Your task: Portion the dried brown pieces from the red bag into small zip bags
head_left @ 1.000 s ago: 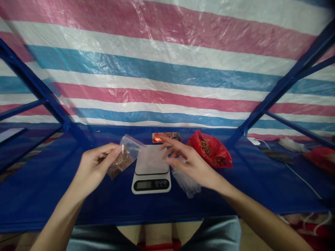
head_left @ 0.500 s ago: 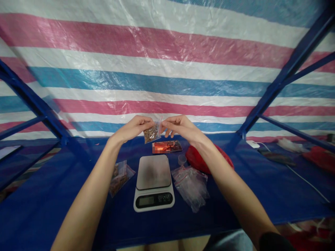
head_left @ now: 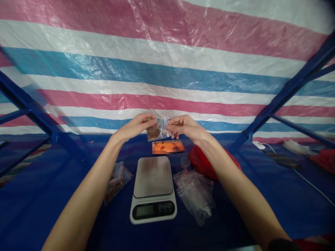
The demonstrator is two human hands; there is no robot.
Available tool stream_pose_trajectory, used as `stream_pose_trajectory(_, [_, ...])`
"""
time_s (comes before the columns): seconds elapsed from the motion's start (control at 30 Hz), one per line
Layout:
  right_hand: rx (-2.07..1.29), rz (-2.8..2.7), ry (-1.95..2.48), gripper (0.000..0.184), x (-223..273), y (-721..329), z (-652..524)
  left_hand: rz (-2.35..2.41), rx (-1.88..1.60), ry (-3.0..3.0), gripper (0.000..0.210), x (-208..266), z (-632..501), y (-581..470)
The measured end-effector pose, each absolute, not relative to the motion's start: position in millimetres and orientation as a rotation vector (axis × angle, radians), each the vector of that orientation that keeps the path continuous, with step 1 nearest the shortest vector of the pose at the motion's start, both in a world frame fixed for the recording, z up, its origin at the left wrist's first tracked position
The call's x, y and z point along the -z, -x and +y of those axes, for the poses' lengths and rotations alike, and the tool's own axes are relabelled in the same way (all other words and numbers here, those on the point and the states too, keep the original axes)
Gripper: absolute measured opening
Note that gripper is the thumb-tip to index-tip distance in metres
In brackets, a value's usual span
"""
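Observation:
Between my two hands hangs a small clear zip bag [head_left: 155,133] with brown, dried-looking pieces inside. My left hand [head_left: 142,122] pinches the bag's left side between thumb and fingers. At the bag's red-lined zip edge, my right hand [head_left: 182,126] has thumb and forefinger closed on it. Below the hands lies a phone [head_left: 169,146] with a lit orange screen. Nearer to me stands a white digital scale [head_left: 153,177] with nothing on its metal plate; its display digits are too blurred to read.
Filled zip bags [head_left: 116,183] lie left of the scale, partly behind my left forearm. To its right are several unfilled zip bags [head_left: 196,195], a small clear cup [head_left: 185,162] and a red bag [head_left: 201,162]. Blue metal bars [head_left: 277,101] and a striped sheet [head_left: 162,80] enclose the blue surface.
The zip bag has turned flatter and shifted slightly right with both hands still on it. The phone screen looks brighter. My view has tilted down a little and come closer to the scale.

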State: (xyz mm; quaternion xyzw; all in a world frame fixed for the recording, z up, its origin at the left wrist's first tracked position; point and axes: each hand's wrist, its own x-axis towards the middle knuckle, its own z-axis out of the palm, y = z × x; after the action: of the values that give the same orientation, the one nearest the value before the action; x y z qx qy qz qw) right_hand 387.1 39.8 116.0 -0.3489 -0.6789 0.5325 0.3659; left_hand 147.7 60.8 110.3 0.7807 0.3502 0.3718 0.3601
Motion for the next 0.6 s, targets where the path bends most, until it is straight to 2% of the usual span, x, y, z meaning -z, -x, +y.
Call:
stream_pose_trajectory(0.13, [-1.413, -1.738, 0.897, 0.037, -117, -388, 41, 1.065, -1.339, -1.979, 0.021, -111, 59, -161])
stream_pose_trajectory(0.3, [-1.373, -1.675, 0.848, 0.038, -113, -383, 40, 0.932, -1.010, -1.827, 0.053, -119, 38, -180])
stream_pose_trajectory(0.43, [-1.396, -1.719, 0.776, 0.033, -108, -380, 39, 0.855, -0.812, -1.681, 0.055, -114, 28, -194])
stream_pose_trajectory(0.6, [-1.401, -1.773, 0.733, 0.035, -106, -382, 41, 0.817, -0.772, -1.563, 0.051, -110, 27, -200])
